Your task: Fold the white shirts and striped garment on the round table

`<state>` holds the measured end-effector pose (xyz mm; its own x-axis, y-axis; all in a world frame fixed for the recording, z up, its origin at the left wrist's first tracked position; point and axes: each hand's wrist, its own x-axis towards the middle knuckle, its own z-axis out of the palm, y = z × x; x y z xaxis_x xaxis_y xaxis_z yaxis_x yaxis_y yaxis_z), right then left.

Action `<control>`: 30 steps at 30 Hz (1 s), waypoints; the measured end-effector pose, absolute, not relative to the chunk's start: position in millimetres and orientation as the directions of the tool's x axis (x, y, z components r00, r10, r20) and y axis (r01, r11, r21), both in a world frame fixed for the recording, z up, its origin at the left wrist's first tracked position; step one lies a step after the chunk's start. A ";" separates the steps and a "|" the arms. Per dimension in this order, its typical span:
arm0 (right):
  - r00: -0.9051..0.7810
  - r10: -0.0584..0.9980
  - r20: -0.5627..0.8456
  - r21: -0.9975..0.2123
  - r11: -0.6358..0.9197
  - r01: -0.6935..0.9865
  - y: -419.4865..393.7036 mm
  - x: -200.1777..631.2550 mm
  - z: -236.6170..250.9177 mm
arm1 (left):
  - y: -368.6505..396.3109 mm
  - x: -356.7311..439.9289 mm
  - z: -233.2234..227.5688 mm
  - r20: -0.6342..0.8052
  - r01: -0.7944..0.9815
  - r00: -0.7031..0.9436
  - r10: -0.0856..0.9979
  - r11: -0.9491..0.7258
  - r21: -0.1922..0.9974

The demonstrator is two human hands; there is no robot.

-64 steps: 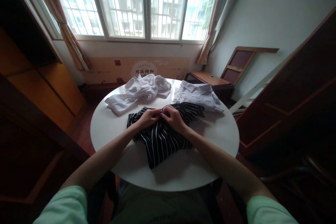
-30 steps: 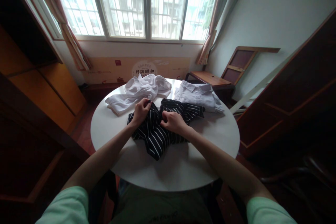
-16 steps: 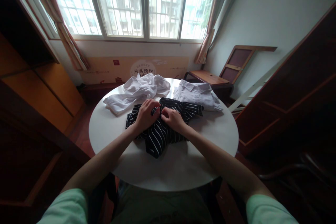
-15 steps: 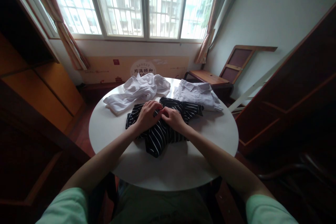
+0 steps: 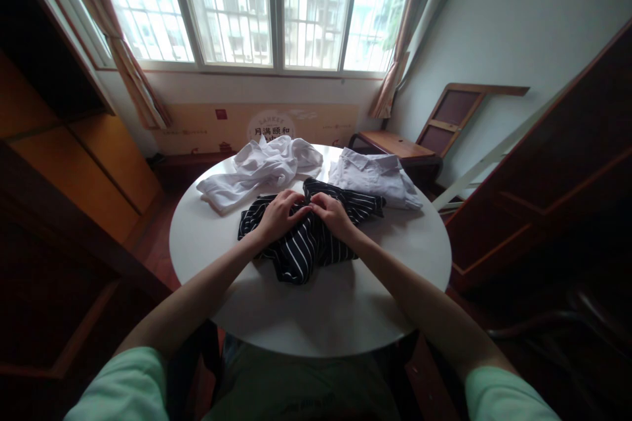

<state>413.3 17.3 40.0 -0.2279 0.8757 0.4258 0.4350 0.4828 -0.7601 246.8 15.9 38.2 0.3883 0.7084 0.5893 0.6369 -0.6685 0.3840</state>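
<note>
A black shirt with white stripes (image 5: 296, 253) lies bunched on the round white table (image 5: 311, 316). My left hand (image 5: 281, 216) rests over its upper middle, thumb and fingers closed on the cloth. Close beside it, my right hand (image 5: 333, 216) pinches the same shirt near the middle opening. The fingertips of both hands almost meet, and whatever small part of the cloth lies between them is hidden. One sleeve of the shirt spreads out to the right, past my right hand.
Behind the striped shirt lie a crumpled white garment (image 5: 266, 168) on the left and a folded white shirt (image 5: 372, 177) on the right. A wooden chair (image 5: 395, 143) stands beyond the table at the right, below the barred window (image 5: 237, 13).
Both hands have shifted slightly, and their fingertips have drawn a little apart. The shirt's lower front edge has pulled up, away from me. The view has moved slightly.
</note>
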 end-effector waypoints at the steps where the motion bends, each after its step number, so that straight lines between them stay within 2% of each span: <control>1: -0.237 0.872 0.428 -0.756 0.489 0.434 17.5 413.2 39.8 | 16.5 246.7 37.9 0.580 0.627 0.402 0.708 -0.675 0.389; 9: -0.269 0.864 0.426 -0.774 0.502 0.387 19.0 413.6 40.4 | 24.9 243.2 30.9 0.507 0.542 0.498 0.704 -0.709 0.452; 16: -0.273 0.862 0.428 -0.798 0.502 0.334 19.7 414.1 40.5 | 25.5 244.5 29.9 0.486 0.563 0.482 0.729 -0.683 0.466; 24: -0.297 0.864 0.407 -0.792 0.496 0.357 20.6 416.1 40.1 | 19.0 246.2 35.4 0.456 0.496 0.491 0.742 -0.669 0.554; 30: -0.308 0.875 0.373 -0.821 0.466 0.331 21.0 416.7 40.8 | 22.9 245.7 30.3 0.488 0.461 0.483 0.728 -0.684 0.564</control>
<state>416.7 21.0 40.8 -0.3080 0.8754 0.3725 0.3311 0.4657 -0.8206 245.7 22.9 30.3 0.4825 0.7275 0.4877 0.4615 -0.6844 0.5644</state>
